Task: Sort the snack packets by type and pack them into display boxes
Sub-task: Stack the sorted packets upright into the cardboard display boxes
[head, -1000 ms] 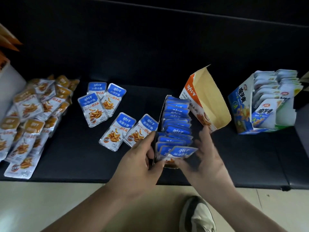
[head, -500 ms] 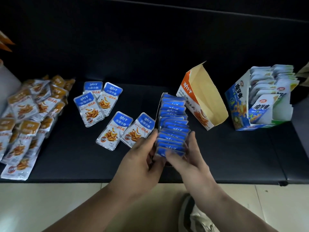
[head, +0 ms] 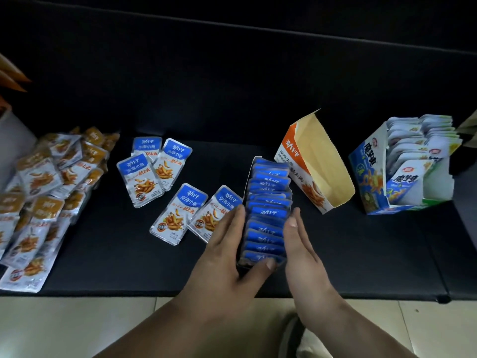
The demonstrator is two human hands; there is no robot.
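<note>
- I see a black padded desk [head: 361, 254] with a dark back panel behind it. Pale floor tiles [head: 64, 326] run along its near edge.
- The display box [head: 248, 182] sits mid-desk. Its long axis runs away from me, with the far end swung slightly right.
- The blue packets [head: 268, 202] stand on edge inside, tops up.
- My left grip [head: 227, 257] lies along the box's left side, thumb across the near end. My right grip [head: 302, 249] is flat against the right side. Both are wide, fingers straight.
- Four loose packets [head: 178, 215] lie flat to the left.
</note>
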